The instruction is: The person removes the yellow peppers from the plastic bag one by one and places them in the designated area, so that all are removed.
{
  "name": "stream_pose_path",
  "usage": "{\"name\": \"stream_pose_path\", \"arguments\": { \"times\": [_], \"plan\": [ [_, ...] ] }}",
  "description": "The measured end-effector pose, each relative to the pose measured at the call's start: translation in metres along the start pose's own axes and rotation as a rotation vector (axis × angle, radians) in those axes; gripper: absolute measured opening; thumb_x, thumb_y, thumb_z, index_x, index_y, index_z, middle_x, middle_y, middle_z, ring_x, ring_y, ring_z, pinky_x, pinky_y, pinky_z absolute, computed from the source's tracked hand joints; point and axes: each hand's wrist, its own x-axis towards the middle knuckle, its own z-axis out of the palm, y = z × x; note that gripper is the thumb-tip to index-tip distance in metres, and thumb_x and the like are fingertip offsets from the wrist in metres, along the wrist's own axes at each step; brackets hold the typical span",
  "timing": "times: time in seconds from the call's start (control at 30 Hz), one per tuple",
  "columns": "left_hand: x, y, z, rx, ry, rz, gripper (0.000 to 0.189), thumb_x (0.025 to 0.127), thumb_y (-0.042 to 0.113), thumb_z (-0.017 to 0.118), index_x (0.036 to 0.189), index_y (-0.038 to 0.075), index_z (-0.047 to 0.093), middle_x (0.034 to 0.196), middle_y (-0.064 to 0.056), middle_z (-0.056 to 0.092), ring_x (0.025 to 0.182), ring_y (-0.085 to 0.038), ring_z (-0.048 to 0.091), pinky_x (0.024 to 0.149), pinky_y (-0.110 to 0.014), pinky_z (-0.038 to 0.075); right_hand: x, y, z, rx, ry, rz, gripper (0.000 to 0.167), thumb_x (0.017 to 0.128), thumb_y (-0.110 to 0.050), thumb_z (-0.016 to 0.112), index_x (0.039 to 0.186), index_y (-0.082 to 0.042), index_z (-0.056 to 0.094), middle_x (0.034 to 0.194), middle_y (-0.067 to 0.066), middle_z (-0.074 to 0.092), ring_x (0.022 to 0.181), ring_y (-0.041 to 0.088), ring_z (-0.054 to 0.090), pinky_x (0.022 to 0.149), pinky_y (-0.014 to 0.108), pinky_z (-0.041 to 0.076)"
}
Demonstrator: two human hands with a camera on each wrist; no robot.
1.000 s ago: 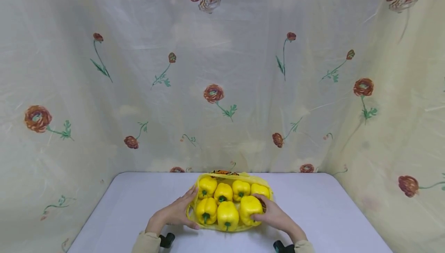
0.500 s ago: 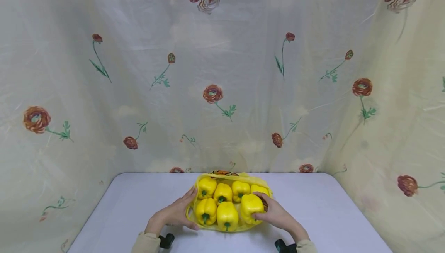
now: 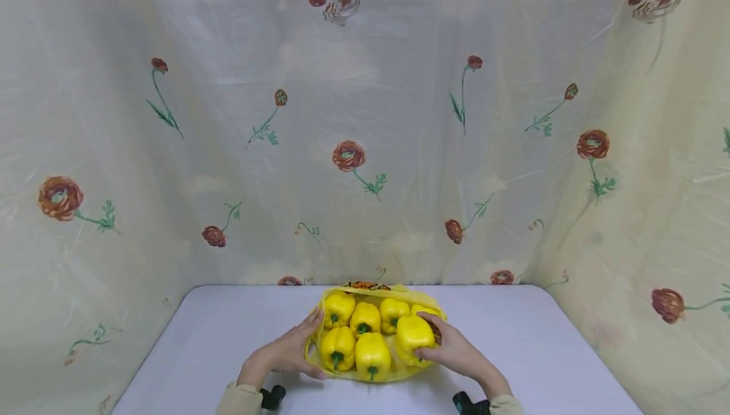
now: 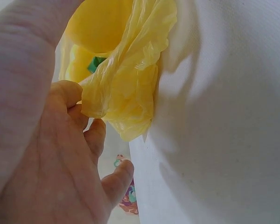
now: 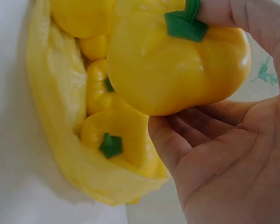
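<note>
In the head view my right hand (image 3: 453, 346) grips a yellow bell pepper (image 3: 413, 339) at the right side of a yellow plastic bag (image 3: 399, 375). The right wrist view shows this bell pepper (image 5: 172, 70) held between thumb and fingers, the thumb by its green stem (image 5: 186, 25), above other peppers. My left hand (image 3: 288, 350) rests against the bag's left side, fingers at the back and thumb near the front. In the left wrist view its loosely bent fingers (image 4: 95, 137) touch the bag's crinkled rim (image 4: 100, 95). Several more yellow bell peppers (image 3: 372, 356) lie in the bag.
The bag lies on a white table (image 3: 228, 313), near the middle. A pale floral curtain (image 3: 399, 225) hangs behind the table and along both sides. Dark camera mounts (image 3: 274, 396) sit at both wrists.
My right hand has raised its bell pepper slightly and moved it a little to the right. The left hand has stayed at the bag's side.
</note>
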Motion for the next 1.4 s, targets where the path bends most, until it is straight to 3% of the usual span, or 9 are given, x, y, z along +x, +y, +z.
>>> {"name": "stream_pose_path", "arguments": {
  "times": [0.23, 0.5, 0.8, 1.4],
  "plan": [
    [0.0, -0.002, 0.001, 0.005, 0.004, 0.008, 0.122, 0.069, 0.054, 0.081, 0.156, 0.013, 0.005, 0.164, -0.011, -0.003, 0.149, -0.036, 0.008, 0.116, -0.062, 0.016, -0.007, -0.01, -0.011, 0.021, 0.022, -0.021, 0.084, 0.08, -0.034, 0.077, 0.148, -0.007, 0.034, 0.151, 0.02, 0.037, 0.132, 0.034, 0.046, 0.108, 0.05, 0.041],
    [0.0, -0.001, 0.002, 0.012, 0.003, 0.006, 0.123, 0.068, 0.055, 0.081, 0.156, 0.013, 0.006, 0.164, -0.011, -0.003, 0.149, -0.036, 0.008, 0.117, -0.062, 0.017, -0.014, -0.012, -0.027, 0.026, 0.107, -0.028, 0.084, 0.081, -0.033, 0.077, 0.148, -0.011, 0.034, 0.149, 0.015, 0.041, 0.132, 0.032, 0.046, 0.11, 0.049, 0.04],
    [0.002, -0.004, 0.0, -0.008, -0.003, 0.001, 0.123, 0.069, 0.055, 0.081, 0.156, 0.014, 0.005, 0.164, -0.011, -0.003, 0.149, -0.036, 0.008, 0.117, -0.062, 0.016, -0.02, -0.006, -0.05, -0.005, 0.179, -0.07, 0.081, 0.086, -0.028, 0.073, 0.15, -0.006, 0.029, 0.15, 0.021, 0.037, 0.133, 0.036, 0.044, 0.109, 0.05, 0.04],
    [0.004, -0.005, 0.003, -0.02, -0.009, 0.002, 0.124, 0.068, 0.055, 0.081, 0.156, 0.014, 0.004, 0.163, -0.013, -0.003, 0.149, -0.037, 0.008, 0.116, -0.064, 0.017, -0.027, 0.023, -0.083, -0.003, 0.277, 0.033, 0.087, 0.089, -0.038, 0.068, 0.153, -0.007, 0.018, 0.151, 0.021, 0.033, 0.132, 0.042, 0.043, 0.104, 0.051, 0.045]
  ]
}}
